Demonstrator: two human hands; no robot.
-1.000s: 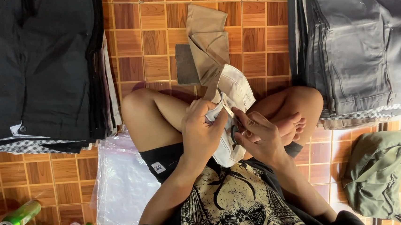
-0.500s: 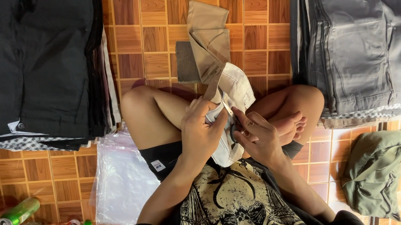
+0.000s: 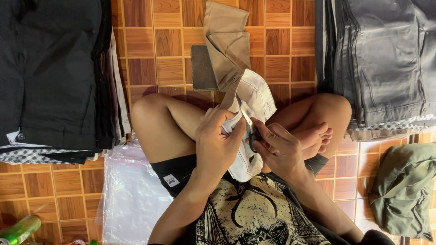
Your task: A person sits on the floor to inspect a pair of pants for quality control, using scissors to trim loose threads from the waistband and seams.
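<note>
I sit cross-legged on a wood-pattern tiled floor. My left hand grips the waistband of beige trousers that lie over my lap and stretch away from me. My right hand holds small scissors, their blades pointing up at the pale inner fabric that my left fingers pinch. Both hands are close together, just above my crossed legs.
A stack of black trousers lies at the left, a stack of grey trousers at the right. Clear plastic bags lie by my left thigh. An olive garment sits at the lower right. A green can and small bottles are at the lower left.
The hands have barely moved; the view has shifted slightly.
</note>
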